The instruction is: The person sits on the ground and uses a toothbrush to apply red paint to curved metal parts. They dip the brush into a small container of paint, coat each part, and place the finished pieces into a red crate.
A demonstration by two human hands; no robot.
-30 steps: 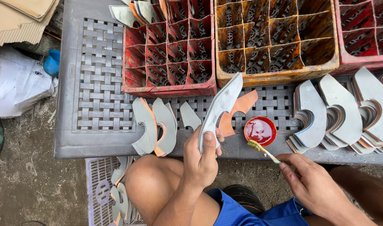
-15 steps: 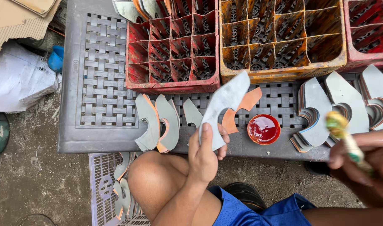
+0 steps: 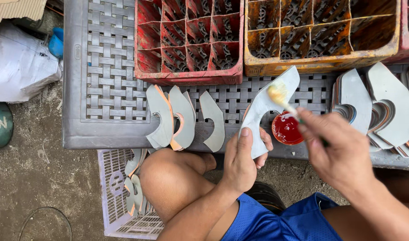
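My left hand (image 3: pixel 241 161) grips the lower end of a grey curved cut-out piece (image 3: pixel 269 105) and holds it up over the front of the grey woven plastic table (image 3: pixel 110 80). My right hand (image 3: pixel 340 149) holds a small brush (image 3: pixel 279 96). Its yellowish, glue-wet bristles touch the upper part of the held piece. Just below the brush a small red tin of glue (image 3: pixel 287 128) sits on the table. Three similar grey pieces (image 3: pixel 182 118), some with orange backing, lie side by side left of the held piece.
A red divided crate (image 3: pixel 186 42) and an orange divided crate (image 3: pixel 320 38) stand at the back of the table. Stacks of grey pieces (image 3: pixel 376 109) fill the right side. A white basket with more pieces (image 3: pixel 124 192) sits on the ground by my knee.
My right hand has come up and leftward with the brush from beside the glue tin and now lays the bristles on the held piece. My left hand keeps holding the piece.
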